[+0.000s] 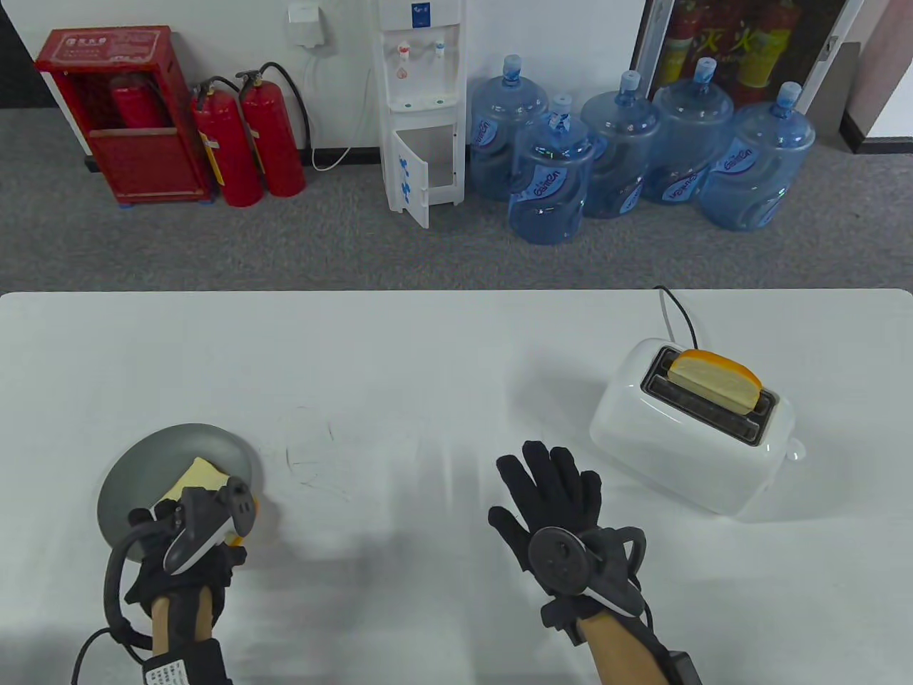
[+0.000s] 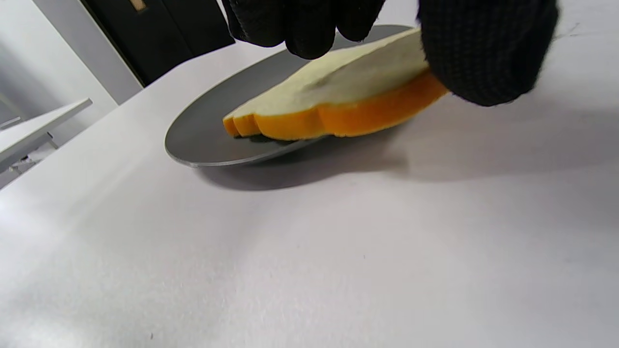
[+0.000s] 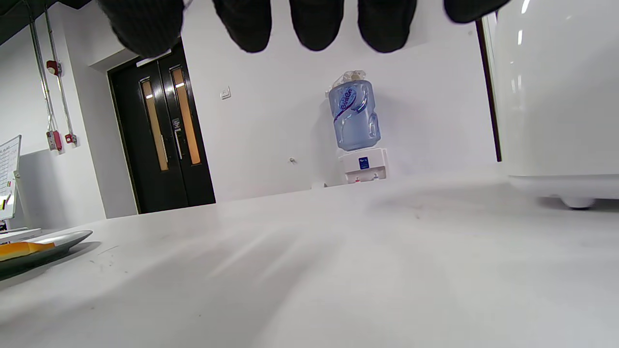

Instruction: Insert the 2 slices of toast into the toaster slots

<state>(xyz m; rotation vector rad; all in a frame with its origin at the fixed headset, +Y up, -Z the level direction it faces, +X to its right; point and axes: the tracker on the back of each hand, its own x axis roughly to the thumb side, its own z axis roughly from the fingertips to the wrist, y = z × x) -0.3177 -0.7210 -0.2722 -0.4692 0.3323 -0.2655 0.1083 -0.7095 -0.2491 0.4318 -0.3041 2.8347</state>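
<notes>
Currently left hand [image 1: 187,515] pinches second toast slice [image 2: 338,96] on plate [image 2: 203,140]; right hand [image 1: 563,510] spread flat. Risk: shallow edge pinch, slice may slip before reaching toaster [image 1: 685,435].

Little can be read here. The blue water jugs [image 1: 756,168] on the floor behind the tabletop carry white labels with a brand in blue script that looks like "Ganten", though the letters are small and slanted. The same label shows on the bottle atop the water dispenser [image 3: 354,116] in the right wrist view. The glass-fronted cabinet [image 1: 742,43] at the far wall bears large yellow Chinese characters, partly hidden. Small white lettering heads the red extinguisher box [image 1: 107,44], too tiny to read.
</notes>
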